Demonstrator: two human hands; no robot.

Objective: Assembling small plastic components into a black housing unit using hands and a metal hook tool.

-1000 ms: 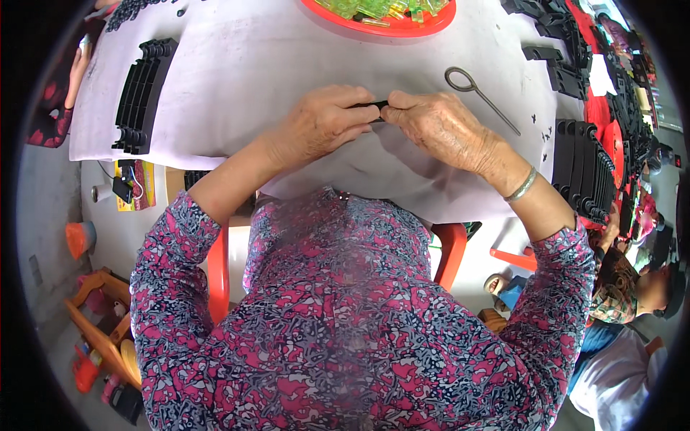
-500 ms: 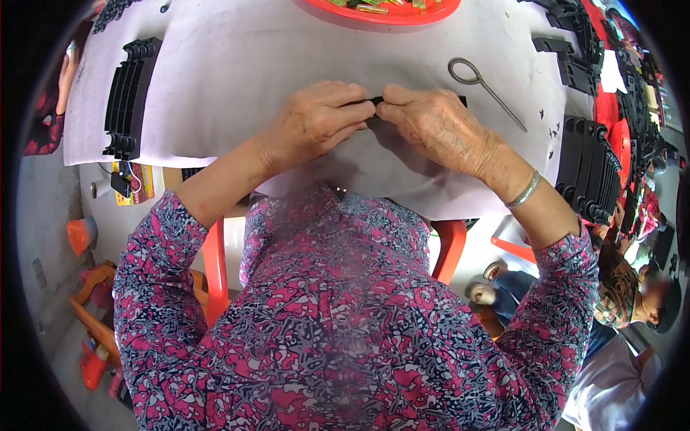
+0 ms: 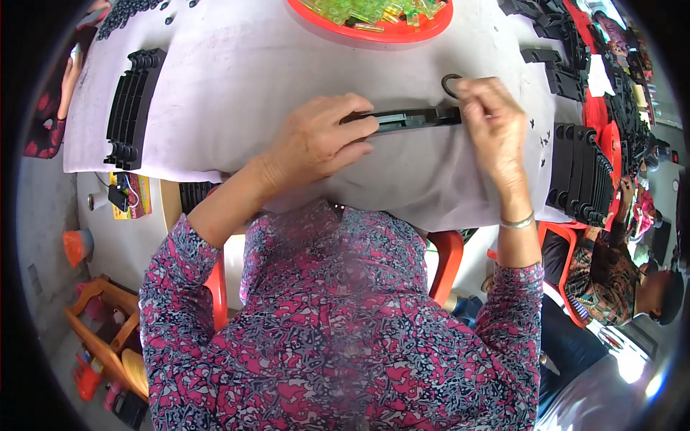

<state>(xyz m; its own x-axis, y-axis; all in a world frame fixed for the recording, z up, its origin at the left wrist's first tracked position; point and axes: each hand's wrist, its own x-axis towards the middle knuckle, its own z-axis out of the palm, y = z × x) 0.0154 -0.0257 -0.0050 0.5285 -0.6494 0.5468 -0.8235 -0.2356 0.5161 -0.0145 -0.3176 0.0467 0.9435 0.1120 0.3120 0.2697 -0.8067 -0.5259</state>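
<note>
Black strip (image 3: 420,118) runs left-right over the tabletop (image 3: 237,86), the left hand (image 3: 318,136) has its fingers gripping the left end, and the right hand's (image 3: 493,122) just off its right end by the ring tool (image 3: 445,87), fingers too blurry to tell if they're closed.

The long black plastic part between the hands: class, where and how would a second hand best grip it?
Probably the long black plastic part is best pinched across its narrow width at the right end, coming from the right. It lies lengthwise from left to right; the left hand covers its left end, leaving the right end exposed beside the right hand.
</note>
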